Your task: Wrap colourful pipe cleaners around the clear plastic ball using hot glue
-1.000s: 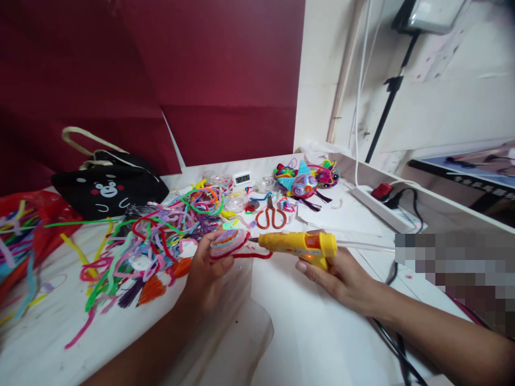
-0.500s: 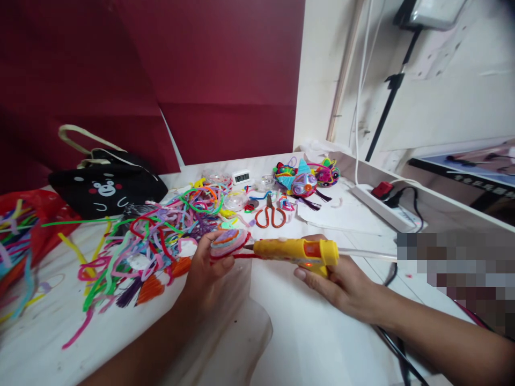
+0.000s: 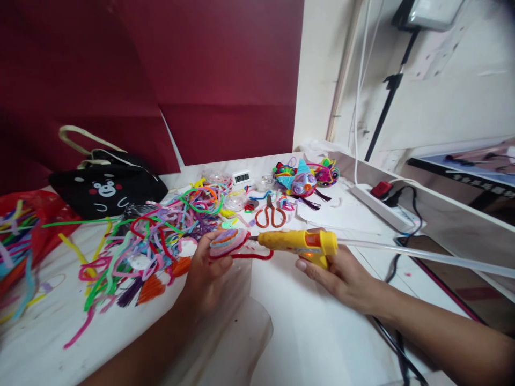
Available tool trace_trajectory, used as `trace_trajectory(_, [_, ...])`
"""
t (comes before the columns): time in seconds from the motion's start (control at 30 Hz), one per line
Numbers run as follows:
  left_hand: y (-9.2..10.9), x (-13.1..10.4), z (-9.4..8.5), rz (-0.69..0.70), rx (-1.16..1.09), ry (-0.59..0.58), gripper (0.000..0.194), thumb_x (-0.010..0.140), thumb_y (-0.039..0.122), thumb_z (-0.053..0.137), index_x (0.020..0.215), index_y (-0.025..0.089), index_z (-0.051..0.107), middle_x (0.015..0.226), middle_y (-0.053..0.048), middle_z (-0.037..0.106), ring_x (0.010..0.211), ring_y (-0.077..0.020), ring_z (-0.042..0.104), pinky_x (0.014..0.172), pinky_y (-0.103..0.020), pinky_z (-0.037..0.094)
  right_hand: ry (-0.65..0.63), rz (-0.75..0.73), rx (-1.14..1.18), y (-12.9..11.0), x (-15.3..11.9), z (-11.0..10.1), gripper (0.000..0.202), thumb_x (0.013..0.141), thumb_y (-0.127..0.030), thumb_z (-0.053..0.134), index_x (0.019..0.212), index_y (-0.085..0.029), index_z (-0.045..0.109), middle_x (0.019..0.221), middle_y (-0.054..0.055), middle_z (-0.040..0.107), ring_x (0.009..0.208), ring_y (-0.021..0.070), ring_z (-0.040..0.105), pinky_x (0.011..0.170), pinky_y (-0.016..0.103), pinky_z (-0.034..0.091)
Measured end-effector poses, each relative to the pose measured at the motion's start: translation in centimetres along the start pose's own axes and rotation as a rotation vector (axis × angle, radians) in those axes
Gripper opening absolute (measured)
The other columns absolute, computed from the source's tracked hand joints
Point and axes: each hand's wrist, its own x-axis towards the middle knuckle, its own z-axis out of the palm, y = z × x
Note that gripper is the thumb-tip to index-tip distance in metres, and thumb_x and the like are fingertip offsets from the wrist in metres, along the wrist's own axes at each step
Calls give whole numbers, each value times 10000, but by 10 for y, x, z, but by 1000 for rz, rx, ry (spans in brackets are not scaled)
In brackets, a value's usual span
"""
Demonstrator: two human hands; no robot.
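My left hand (image 3: 209, 268) is closed on a layered pipe-cleaner piece (image 3: 229, 242) in pink, purple and orange, pinched at its left side. From its lower edge a loose red pipe cleaner (image 3: 257, 257) runs right and curls back. My right hand (image 3: 341, 273) is wrapped round the handle of a yellow glue gun (image 3: 287, 242), whose small light glows orange. The gun's nozzle points left, at the right edge of the piece; whether it touches, I cannot tell. A long clear glue stick (image 3: 406, 253) sticks out of its back.
Many tangled pipe cleaners (image 3: 161, 236) lie at left, near a black bag (image 3: 108, 187). Orange-handled scissors (image 3: 270, 214), a small digital clock (image 3: 241, 177) and finished colourful crafts (image 3: 303, 182) stand behind my hands. A power strip (image 3: 384, 206) sits at right, with cables below.
The glue gun has shifted slightly right and up, its back end swinging. The red pipe cleaner's free end now shows as a curl below the nozzle. My left hand has barely moved.
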Motion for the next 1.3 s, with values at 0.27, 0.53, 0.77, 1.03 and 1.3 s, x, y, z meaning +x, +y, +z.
trace_trajectory(0.27, [0, -1, 0, -31, -38, 27, 579, 452, 269, 1004, 1001, 270, 819, 943, -33, 869, 779, -238, 775, 638, -299, 597, 2, 5, -12, -1, 3, -1, 244, 1012, -441, 661, 902, -225, 630, 735, -17, 570, 622, 147, 481, 554, 288, 402])
trace_trajectory(0.53, [0, 1, 2, -51, -56, 62, 625, 378, 290, 1036, 966, 280, 822, 899, -18, 857, 744, -208, 762, 624, -268, 586, -1, 26, -14, 0, 3, -1, 265, 1015, -473, 658, 926, -224, 644, 763, 1, 612, 653, 171, 538, 576, 297, 438])
trace_trajectory(0.77, [-1, 1, -2, -24, 39, -12, 581, 479, 337, 1003, 1026, 323, 808, 971, -20, 862, 844, -269, 787, 662, -328, 592, -7, 1, 5, -3, 0, -1, 209, 1010, -438, 664, 927, -247, 650, 765, -5, 602, 647, 177, 532, 574, 311, 454])
trace_trajectory(1.03, [4, -2, 4, -73, -5, 34, 566, 441, 278, 982, 975, 330, 802, 878, 15, 851, 730, -215, 749, 609, -287, 580, 9, -19, 25, 0, -3, 1, 212, 1004, -456, 690, 915, -269, 647, 765, -2, 603, 633, 189, 545, 555, 324, 477])
trace_trajectory(1.3, [3, -2, 4, -62, -25, 58, 557, 422, 281, 973, 954, 303, 811, 805, 13, 833, 662, -192, 700, 571, -265, 555, -2, 14, -5, -5, 2, -2, 215, 1003, -425, 668, 894, -242, 638, 726, -22, 565, 613, 159, 487, 546, 298, 415])
